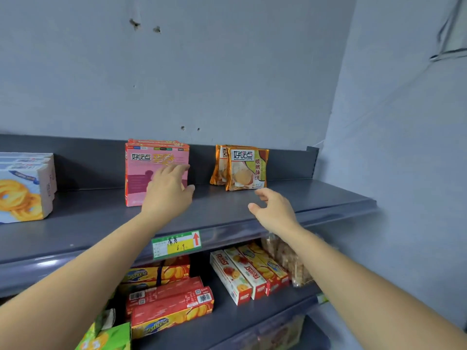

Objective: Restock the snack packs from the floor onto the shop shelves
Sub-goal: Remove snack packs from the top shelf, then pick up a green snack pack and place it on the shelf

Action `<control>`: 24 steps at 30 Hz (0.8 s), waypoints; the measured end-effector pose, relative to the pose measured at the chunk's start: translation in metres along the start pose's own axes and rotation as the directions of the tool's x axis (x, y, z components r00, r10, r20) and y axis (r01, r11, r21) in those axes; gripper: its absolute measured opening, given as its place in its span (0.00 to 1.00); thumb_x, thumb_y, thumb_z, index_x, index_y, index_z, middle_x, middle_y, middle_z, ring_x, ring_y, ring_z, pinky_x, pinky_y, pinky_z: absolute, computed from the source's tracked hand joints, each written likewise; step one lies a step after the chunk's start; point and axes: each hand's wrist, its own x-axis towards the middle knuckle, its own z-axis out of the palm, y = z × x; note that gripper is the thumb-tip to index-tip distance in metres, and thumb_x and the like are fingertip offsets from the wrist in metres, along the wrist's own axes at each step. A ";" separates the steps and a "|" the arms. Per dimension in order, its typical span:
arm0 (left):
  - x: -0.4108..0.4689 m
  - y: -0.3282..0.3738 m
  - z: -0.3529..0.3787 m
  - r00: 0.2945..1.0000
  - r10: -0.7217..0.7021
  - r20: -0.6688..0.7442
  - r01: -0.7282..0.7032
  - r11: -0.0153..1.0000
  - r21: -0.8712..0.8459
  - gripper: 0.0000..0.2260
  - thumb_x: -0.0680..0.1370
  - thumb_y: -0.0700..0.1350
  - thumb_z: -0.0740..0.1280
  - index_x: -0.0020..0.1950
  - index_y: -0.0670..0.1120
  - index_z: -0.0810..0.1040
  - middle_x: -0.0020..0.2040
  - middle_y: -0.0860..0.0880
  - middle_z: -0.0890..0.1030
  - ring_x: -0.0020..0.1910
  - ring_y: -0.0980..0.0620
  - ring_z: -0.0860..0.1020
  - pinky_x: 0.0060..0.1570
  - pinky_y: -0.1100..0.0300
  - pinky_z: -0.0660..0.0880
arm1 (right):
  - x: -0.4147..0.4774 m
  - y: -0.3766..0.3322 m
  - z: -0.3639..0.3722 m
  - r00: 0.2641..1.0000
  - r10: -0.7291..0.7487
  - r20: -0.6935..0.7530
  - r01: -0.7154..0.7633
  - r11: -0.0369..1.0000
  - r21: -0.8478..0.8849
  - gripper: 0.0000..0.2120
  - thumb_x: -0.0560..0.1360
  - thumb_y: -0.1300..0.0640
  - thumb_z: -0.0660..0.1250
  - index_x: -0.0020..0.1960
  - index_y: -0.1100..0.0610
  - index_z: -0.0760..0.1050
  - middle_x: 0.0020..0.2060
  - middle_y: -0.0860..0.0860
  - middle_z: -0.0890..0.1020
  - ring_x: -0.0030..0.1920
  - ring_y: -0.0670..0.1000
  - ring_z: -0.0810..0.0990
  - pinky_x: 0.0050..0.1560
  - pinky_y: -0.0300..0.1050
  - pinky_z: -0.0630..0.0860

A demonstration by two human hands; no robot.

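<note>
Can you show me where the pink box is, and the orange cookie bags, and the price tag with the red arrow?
pink box (141,170): head view, on its front face, left of the hand.
orange cookie bags (246,170): head view, on the front bag's picture.
price tag (176,245): head view, on its yellow middle, at the shelf edge.

Top shelf (101,223): dark grey, smooth, faint sheen, apparently painted metal. Pink boxes (141,173): matt cardboard. Orange packs (246,170) at right: glossy, crinkled foil-like plastic.

Pale grey-blue wall (227,66) pocked with small holes, dark grey metal shelving (328,198), corner at right
</note>
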 end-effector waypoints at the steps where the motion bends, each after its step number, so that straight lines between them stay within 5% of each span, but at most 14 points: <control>1: -0.007 0.012 0.006 0.999 0.042 0.025 -0.042 0.999 0.007 0.22 0.78 0.44 0.65 0.72 0.45 0.68 0.71 0.46 0.71 0.70 0.43 0.65 0.68 0.46 0.65 | -0.009 0.010 -0.010 1.000 0.014 -0.010 -0.014 1.000 -0.021 0.23 0.77 0.50 0.65 0.71 0.51 0.68 0.68 0.49 0.73 0.68 0.51 0.72 0.65 0.49 0.70; 10: -0.107 0.121 0.074 0.906 0.316 0.282 -0.336 0.941 0.026 0.22 0.79 0.48 0.63 0.73 0.47 0.67 0.72 0.49 0.70 0.71 0.48 0.66 0.67 0.51 0.66 | -0.123 0.105 -0.101 0.981 0.175 -0.087 -0.191 0.948 -0.254 0.23 0.76 0.49 0.65 0.70 0.51 0.69 0.66 0.51 0.74 0.66 0.54 0.72 0.64 0.48 0.71; 20: -0.217 0.209 0.137 0.719 0.523 0.457 -0.550 0.831 -0.086 0.16 0.78 0.49 0.64 0.64 0.46 0.73 0.62 0.47 0.77 0.62 0.45 0.73 0.57 0.54 0.71 | -0.276 0.198 -0.161 0.899 0.428 -0.086 -0.422 0.802 -0.422 0.24 0.78 0.49 0.62 0.73 0.53 0.66 0.68 0.54 0.71 0.68 0.56 0.69 0.66 0.50 0.68; 24: -0.254 0.236 0.164 0.597 0.603 0.529 -0.617 0.767 -0.178 0.17 0.79 0.48 0.61 0.67 0.45 0.71 0.66 0.47 0.75 0.66 0.46 0.71 0.62 0.54 0.69 | -0.333 0.220 -0.181 0.833 0.537 -0.132 -0.532 0.713 -0.457 0.26 0.79 0.48 0.62 0.74 0.53 0.63 0.69 0.54 0.69 0.69 0.55 0.67 0.66 0.49 0.68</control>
